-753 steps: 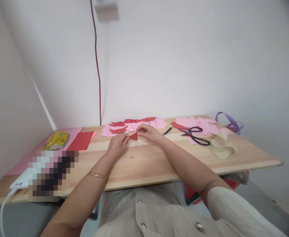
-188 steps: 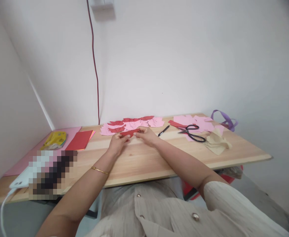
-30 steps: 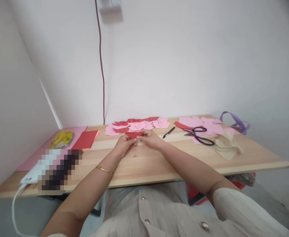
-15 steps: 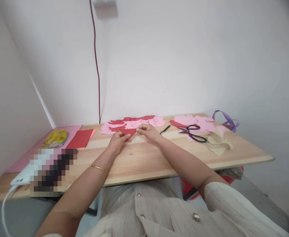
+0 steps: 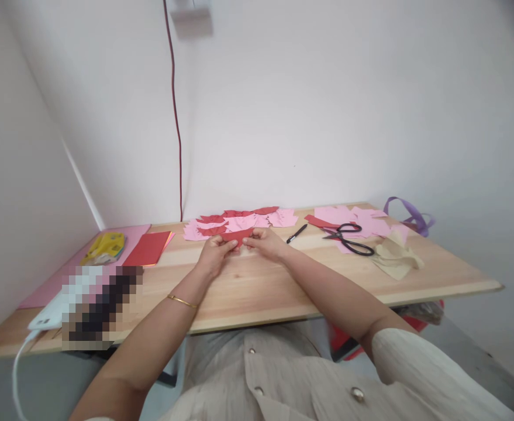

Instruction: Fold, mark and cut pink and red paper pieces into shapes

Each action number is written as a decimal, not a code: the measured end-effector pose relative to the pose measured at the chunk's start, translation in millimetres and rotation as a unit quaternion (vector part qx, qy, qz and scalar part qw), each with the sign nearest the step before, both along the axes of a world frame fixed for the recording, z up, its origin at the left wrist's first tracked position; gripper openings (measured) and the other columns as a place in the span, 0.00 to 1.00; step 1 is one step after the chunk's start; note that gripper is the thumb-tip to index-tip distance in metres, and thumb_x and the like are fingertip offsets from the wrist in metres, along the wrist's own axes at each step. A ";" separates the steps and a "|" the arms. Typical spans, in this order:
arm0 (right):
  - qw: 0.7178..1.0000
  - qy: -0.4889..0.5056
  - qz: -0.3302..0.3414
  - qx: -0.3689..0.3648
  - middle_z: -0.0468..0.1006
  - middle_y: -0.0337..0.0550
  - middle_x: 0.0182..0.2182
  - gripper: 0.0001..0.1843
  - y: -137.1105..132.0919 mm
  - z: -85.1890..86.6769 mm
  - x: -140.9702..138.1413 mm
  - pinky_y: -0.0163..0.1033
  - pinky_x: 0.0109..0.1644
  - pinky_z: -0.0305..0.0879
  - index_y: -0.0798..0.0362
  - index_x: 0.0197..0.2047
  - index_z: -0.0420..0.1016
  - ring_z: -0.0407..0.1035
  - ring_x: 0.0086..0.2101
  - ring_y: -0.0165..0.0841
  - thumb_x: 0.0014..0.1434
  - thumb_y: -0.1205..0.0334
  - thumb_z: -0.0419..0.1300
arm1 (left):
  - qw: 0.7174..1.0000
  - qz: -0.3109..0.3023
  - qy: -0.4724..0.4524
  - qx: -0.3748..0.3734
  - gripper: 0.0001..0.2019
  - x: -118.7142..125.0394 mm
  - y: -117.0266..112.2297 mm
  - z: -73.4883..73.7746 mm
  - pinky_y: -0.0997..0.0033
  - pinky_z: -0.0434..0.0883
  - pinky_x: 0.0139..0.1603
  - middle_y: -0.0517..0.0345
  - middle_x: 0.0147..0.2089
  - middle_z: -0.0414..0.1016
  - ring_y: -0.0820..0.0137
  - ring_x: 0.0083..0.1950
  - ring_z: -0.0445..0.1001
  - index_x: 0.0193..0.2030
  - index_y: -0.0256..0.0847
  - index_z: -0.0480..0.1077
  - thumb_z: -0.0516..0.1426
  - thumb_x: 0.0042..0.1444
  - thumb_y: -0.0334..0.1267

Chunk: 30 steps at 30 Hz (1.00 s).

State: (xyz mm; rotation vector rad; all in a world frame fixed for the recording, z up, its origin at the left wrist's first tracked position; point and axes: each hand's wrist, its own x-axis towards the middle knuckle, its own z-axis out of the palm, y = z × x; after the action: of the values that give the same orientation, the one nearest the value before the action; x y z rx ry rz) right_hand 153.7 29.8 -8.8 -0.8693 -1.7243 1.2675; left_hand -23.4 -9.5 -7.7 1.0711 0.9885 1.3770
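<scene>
Right of a yellow packet point(image 5: 106, 245), print unreadable, both hands' fingers point(image 5: 230, 246) pinch red paper point(image 5: 239, 234).

Free passage is left over the tabletop point(image 5: 243, 298) between the left hand point(image 5: 214, 256), the right hand point(image 5: 267, 244) and the front edge. Wallward, the way is obstructed by cut paper pieces point(image 5: 240, 223); rightward, by the pen point(image 5: 297, 234) and scissors point(image 5: 340, 235).

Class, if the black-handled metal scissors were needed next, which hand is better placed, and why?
Probably the right hand: the scissors lie on its side, past the slim black pen; the left hand is farther. Both hold the small red paper piece, so the right would first need to let go.
</scene>
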 end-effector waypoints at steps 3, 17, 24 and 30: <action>0.999 0.009 0.031 -0.017 0.75 0.40 0.25 0.17 -4.1 2.3 -1.4 0.34 0.33 0.59 0.57 0.30 0.73 0.66 0.27 0.28 0.47 0.50 0.65 | 1.000 0.000 0.003 -0.005 0.18 0.9 0.3 -0.9 0.64 0.73 0.38 0.55 0.27 0.76 0.69 0.29 0.75 0.27 0.34 0.71 0.71 0.33 0.41; 0.999 0.026 0.035 -0.006 0.75 0.40 0.27 0.17 -0.3 -3.8 -3.0 0.34 0.34 0.60 0.57 0.35 0.75 0.65 0.28 0.28 0.47 0.52 0.66 | 1.000 0.027 0.010 0.007 0.19 -1.3 0.5 3.9 0.67 0.72 0.37 0.56 0.26 0.76 0.72 0.27 0.73 0.28 0.34 0.73 0.71 0.31 0.42; 1.000 0.004 -0.011 -0.010 0.74 0.39 0.25 0.15 0.0 0.2 -0.8 0.34 0.32 0.58 0.57 0.29 0.73 0.65 0.26 0.28 0.47 0.52 0.66 | 0.999 0.035 -0.007 0.023 0.17 -6.8 2.5 3.5 0.65 0.73 0.40 0.59 0.27 0.75 0.72 0.28 0.74 0.29 0.36 0.73 0.70 0.33 0.41; 0.996 0.084 0.022 0.020 0.74 0.38 0.27 0.14 4.5 -1.6 -0.1 0.35 0.37 0.60 0.55 0.34 0.74 0.66 0.29 0.28 0.47 0.55 0.66 | 0.997 0.048 0.020 0.053 0.17 -6.9 -0.1 9.7 0.65 0.72 0.41 0.59 0.26 0.75 0.72 0.29 0.74 0.28 0.36 0.73 0.70 0.33 0.43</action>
State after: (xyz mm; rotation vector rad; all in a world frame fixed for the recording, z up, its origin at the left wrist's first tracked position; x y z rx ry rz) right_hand 153.6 34.3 -10.3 -0.6838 -1.6378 1.2926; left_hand -30.3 -9.5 1.9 1.1472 1.0164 1.5050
